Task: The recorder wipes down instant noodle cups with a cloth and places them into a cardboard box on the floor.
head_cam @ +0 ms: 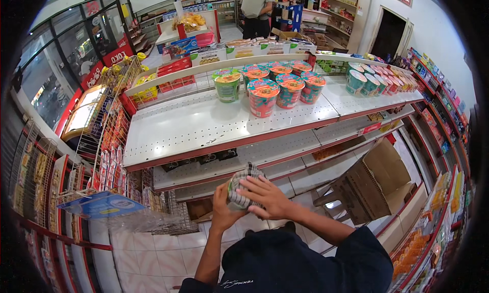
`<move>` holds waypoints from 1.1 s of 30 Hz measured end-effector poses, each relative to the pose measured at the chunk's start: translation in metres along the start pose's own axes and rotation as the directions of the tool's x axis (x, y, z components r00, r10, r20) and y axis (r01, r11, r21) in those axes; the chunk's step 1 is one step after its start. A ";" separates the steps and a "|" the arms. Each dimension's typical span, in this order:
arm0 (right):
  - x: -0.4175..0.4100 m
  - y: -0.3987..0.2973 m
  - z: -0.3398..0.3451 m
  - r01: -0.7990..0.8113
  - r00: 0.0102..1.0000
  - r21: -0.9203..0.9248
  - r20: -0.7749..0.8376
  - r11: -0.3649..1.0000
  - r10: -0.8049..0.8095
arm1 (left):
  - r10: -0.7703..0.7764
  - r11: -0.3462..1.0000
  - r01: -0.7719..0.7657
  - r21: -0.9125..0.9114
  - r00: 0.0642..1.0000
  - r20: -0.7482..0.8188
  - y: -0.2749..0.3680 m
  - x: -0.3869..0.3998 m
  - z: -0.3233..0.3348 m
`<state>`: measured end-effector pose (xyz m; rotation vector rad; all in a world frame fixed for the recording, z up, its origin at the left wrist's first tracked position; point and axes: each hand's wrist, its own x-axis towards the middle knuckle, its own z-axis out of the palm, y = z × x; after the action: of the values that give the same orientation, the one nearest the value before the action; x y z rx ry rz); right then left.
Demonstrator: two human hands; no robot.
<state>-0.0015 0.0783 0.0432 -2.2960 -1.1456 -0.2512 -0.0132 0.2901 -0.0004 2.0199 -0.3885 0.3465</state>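
My left hand (222, 206) grips a cup-like container (236, 206), mostly covered, with a bit of green at its edge. Over it my right hand (269, 198) presses a striped or checked cloth (237, 195), fingers spread flat. Both hands are in front of a white perforated metal shelf (172, 128). Up on that shelf, one green instant noodle cup (227, 87) stands left of several red-and-teal instant noodle cups (263, 99). All of these stand upright, lids up.
More noodle cups (357, 81) line the shelf's right end. A cardboard box (359, 190) rests on a stool (324, 197) at my right. Wire racks of snacks (110, 159) flank the left, with a blue sign (103, 206) jutting out. A person (256, 6) stands beyond the shelf.
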 end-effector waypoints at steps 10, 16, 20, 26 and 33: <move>0.003 -0.036 0.020 0.001 1.000 0.067 -0.022 0.998 0.000 | -0.029 0.999 0.029 -0.019 0.999 0.015 -0.018 -0.009 -0.005; -0.002 0.002 0.000 -0.059 0.998 0.149 0.009 0.987 0.058 | -0.066 0.992 0.068 -0.105 0.997 0.031 0.005 -0.014 -0.006; 0.003 0.006 0.001 -0.273 0.951 0.129 -0.112 0.953 0.287 | -0.074 0.992 0.083 -0.091 0.993 0.097 0.015 -0.016 0.009; 0.010 -0.040 0.010 -0.128 0.992 0.009 0.003 0.992 0.128 | 0.050 0.997 -0.056 0.051 0.993 0.109 -0.028 -0.034 0.026; -0.004 -0.007 -0.005 -0.088 0.993 0.127 0.088 0.988 0.077 | -0.023 0.993 0.039 -0.113 0.990 0.140 -0.001 -0.019 0.011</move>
<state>-0.0089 0.0757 0.0483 -2.2491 -1.0711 -0.0483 -0.0293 0.2828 -0.0137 1.9393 -0.4533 0.1605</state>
